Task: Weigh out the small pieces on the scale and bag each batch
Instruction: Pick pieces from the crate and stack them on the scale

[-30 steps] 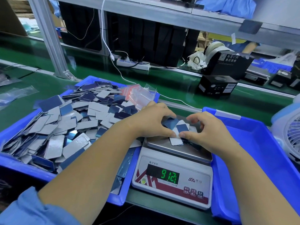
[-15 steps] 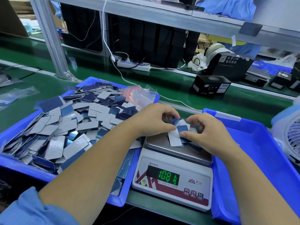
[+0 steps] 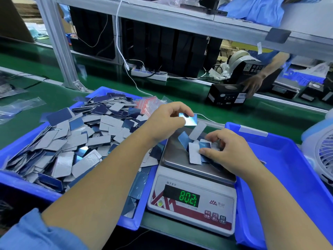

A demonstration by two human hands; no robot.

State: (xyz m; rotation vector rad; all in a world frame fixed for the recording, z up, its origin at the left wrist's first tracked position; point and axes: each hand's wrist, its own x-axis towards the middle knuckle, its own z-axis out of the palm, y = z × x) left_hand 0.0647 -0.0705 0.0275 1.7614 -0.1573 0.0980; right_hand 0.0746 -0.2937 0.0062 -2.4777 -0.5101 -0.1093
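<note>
One piece is pinched in my left hand, lifted clear above the scale so the readout counts only what lies on the pan. My right hand curls over the small pile there, thumb and fingers gripping those pieces to keep them gathered; the bulk stock sits in the blue tray just left of the scale.
</note>
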